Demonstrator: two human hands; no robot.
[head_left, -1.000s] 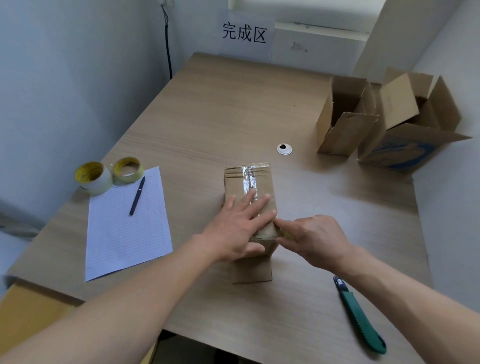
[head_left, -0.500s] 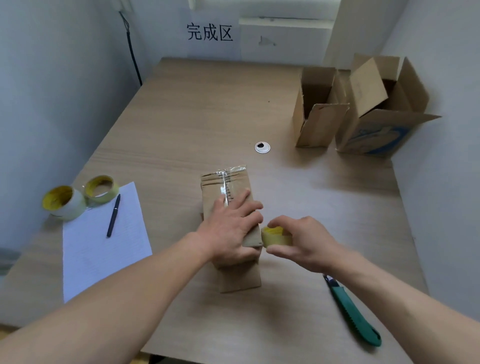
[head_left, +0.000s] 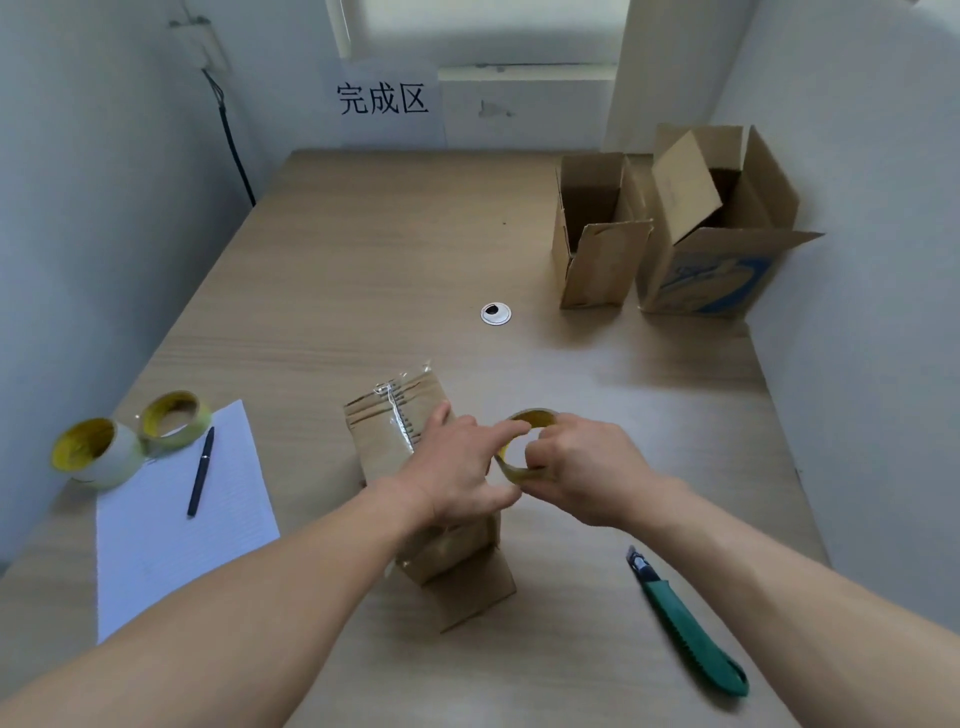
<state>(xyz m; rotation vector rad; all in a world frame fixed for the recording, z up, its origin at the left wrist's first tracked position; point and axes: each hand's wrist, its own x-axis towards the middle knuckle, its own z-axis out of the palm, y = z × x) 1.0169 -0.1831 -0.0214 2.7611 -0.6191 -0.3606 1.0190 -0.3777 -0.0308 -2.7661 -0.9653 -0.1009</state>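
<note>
A small brown cardboard box (head_left: 387, 441) lies on the wooden table (head_left: 363, 270), with clear tape along its top seam. My right hand (head_left: 582, 473) grips a yellow-cored tape roll (head_left: 522, 418) just right of the box. My left hand (head_left: 457, 470) lies over the box's near half, and its index finger and thumb pinch the roll's left rim. The box's near end is partly hidden under my left forearm.
Two tape rolls (head_left: 98, 452) (head_left: 174, 418) sit at the left by a white lined sheet (head_left: 176, 525) with a black pen (head_left: 200, 470). A green utility knife (head_left: 685, 623) lies at the right front. Two open cartons (head_left: 597, 239) (head_left: 722, 228) stand back right. A round grommet (head_left: 495, 314) sits mid-table.
My right hand has lifted the tape roll up beside the box and turned it on edge. My left hand's fingers left the box top and reached over to the roll.
</note>
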